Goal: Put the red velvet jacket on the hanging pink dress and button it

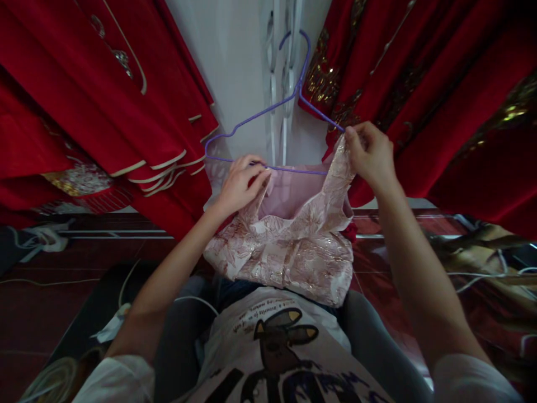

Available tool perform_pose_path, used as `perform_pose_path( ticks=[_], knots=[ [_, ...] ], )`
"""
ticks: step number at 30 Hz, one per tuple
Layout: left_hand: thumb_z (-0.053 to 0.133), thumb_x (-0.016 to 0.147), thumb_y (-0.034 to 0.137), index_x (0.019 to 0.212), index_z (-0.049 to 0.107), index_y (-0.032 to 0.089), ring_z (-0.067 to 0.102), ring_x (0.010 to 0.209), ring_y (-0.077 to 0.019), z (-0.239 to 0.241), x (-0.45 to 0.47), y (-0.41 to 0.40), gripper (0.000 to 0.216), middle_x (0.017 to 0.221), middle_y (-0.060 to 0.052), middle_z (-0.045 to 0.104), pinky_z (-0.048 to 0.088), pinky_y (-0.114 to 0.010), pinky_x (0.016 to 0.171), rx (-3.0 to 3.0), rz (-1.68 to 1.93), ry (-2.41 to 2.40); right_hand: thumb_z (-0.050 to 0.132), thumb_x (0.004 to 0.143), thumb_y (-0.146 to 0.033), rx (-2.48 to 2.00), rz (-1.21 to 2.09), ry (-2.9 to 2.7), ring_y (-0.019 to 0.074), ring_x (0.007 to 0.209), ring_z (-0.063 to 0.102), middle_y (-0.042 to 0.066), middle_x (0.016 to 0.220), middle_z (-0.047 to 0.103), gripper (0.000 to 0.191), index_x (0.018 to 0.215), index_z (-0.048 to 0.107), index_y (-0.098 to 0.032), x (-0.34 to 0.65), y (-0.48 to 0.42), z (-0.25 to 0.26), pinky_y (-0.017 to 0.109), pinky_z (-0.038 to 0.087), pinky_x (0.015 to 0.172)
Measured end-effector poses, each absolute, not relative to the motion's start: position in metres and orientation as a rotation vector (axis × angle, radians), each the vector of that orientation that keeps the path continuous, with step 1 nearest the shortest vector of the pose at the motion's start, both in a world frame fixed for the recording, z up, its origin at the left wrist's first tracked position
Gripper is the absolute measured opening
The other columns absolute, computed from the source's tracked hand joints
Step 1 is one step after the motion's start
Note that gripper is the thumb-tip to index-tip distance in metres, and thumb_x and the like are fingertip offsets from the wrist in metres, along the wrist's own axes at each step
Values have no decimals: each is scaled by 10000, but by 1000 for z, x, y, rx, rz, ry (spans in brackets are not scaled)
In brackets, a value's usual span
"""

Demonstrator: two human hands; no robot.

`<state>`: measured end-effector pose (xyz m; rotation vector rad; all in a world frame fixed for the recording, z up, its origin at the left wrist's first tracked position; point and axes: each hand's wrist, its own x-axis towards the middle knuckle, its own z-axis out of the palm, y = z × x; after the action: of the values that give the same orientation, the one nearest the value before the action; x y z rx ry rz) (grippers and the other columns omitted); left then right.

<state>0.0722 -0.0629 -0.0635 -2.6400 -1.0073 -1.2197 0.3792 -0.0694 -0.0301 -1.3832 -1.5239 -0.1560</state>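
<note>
A pale pink patterned garment (293, 246) hangs in front of me, bunched below a purple wire hanger (251, 117). My left hand (241, 182) is closed on the garment's left shoulder and the hanger's lower bar. My right hand (369, 154) pinches the garment's right shoulder up at the hanger's right end. The hanger's hook sits high against a white wall (235, 61). Part of the lower bar is hidden behind my left fingers.
Red embroidered garments (104, 101) hang on the left. More red and gold garments (440, 84) hang close on the right. Below lie a dark red floor (37, 313), white cables (42, 238) and a dark mat (96, 313).
</note>
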Motion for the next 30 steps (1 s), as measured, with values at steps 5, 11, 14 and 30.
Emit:
perform_pose_path(
  ticks=[5,11,14,30],
  knots=[
    [522,940,435,813,634,195,601,903,-168,-74,24,-40,294,896,-34,645,470,-302,859,-2414,-1682,-1283,580,908,-342,-1314,-161,-1509,123,619,472,28,781,639,164,1014,632,-228,388,-74,-25,267,362,619],
    [620,849,420,761,656,167,560,656,-124,-100,-29,-8,271,713,0,636,448,-229,648,-2227,-2056,-1680,609,892,-321,-1266,-154,-1508,115,591,454,-3,691,565,133,968,635,-216,394,-71,-22,266,337,595],
    [658,811,389,734,657,156,573,671,-120,-106,-35,-2,245,721,-1,649,453,-220,662,-2158,-2188,-1760,614,888,-325,-1272,-102,-1512,105,552,406,-27,633,522,138,970,629,-214,394,-70,-21,262,318,576],
    [602,884,461,789,643,189,590,685,-131,-36,13,13,291,712,-12,628,483,-242,663,-2371,-2016,-1297,618,881,-280,-1227,-63,-1543,87,547,425,-35,640,522,97,950,624,-212,392,-70,-22,248,317,551]
  ],
)
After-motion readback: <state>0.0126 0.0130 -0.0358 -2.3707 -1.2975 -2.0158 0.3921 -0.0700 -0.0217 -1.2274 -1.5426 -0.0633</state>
